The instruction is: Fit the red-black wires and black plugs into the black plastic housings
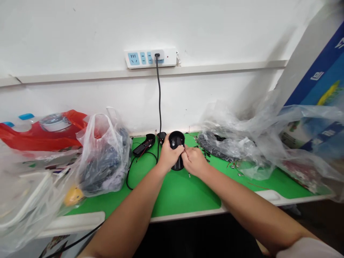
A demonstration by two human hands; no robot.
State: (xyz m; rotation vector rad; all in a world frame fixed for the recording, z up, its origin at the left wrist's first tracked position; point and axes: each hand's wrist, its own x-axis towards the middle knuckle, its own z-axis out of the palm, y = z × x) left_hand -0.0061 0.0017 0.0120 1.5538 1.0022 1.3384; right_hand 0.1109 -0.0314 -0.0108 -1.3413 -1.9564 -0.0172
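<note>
Over the green mat (185, 199), my left hand (170, 154) is wrapped round a black plastic housing (176, 139) with a rounded, hollow upper end and a narrower lower part. Its thumb presses near the middle of the housing. My right hand (195, 160) is closed in a pinch at the same spot from the right. What its fingers hold is too small to make out; a thin piece with a shiny tip (189, 175) shows just below it. To the left lies a similar black curved part (145, 145) with thin wires, beside a smaller black piece (161, 137).
A black cable (159, 96) hangs from the wall power strip (150, 58) to the mat. Plastic bags (104, 161) and a red bag (34, 138) stand left. At right are a dark coiled bundle (217, 146) in clear plastic, scattered small parts (233, 165) and a large box (317, 86).
</note>
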